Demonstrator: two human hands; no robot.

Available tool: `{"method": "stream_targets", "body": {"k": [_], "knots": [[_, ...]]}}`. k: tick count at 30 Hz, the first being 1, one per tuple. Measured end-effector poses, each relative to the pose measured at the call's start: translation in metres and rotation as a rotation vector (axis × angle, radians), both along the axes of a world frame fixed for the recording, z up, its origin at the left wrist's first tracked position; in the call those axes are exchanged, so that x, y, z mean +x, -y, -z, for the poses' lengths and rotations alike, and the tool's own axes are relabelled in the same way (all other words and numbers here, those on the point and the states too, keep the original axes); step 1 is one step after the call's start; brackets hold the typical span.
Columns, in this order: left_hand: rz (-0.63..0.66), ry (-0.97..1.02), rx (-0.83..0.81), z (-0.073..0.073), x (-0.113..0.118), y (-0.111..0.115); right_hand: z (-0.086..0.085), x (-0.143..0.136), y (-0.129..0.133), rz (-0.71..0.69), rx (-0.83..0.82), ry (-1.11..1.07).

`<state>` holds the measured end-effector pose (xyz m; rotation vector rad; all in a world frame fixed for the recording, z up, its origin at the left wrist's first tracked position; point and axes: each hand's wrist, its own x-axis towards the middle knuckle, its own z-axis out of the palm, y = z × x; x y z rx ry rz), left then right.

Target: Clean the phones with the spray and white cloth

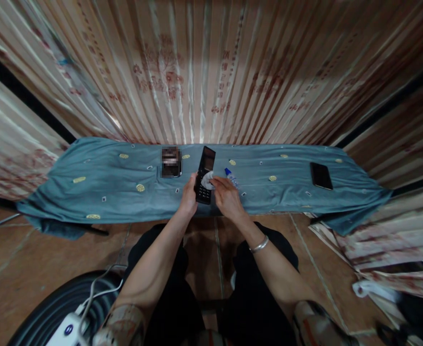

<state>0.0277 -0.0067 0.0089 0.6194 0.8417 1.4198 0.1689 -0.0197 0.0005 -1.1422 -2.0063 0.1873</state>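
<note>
My left hand (188, 196) grips the lower left side of a black flip phone (204, 193), which is unfolded with its screen at the top and its keypad facing me. In my right hand (227, 196) a small white cloth or tissue (207, 179) is pinched between the fingertips. The white wad touches the phone around its hinge and upper keys and covers part of it. Just beyond my right hand lies a small bottle with a blue cap (227, 171), its lower part partly hidden by that hand.
A blue-green patterned cloth (89, 187) covers the long narrow table. A dark flat object with a blurred-out top (171, 168) lies to the left, and a black smartphone (321, 176) lies far right. Pleated curtains (197, 72) hang behind. A white power bank (65, 330) with cables is at lower left.
</note>
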Motion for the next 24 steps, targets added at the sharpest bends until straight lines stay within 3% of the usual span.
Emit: {"method": "stream_targets", "body": {"k": [16, 24], "knots": [[-0.069, -0.206, -0.005, 0.011, 0.005, 0.005, -0.010, -0.009, 0.007, -0.063, 0.024, 0.005], [-0.088, -0.067, 0.032, 0.004, 0.004, 0.001, -0.007, -0.004, 0.005, -0.032, 0.030, 0.013]]}}
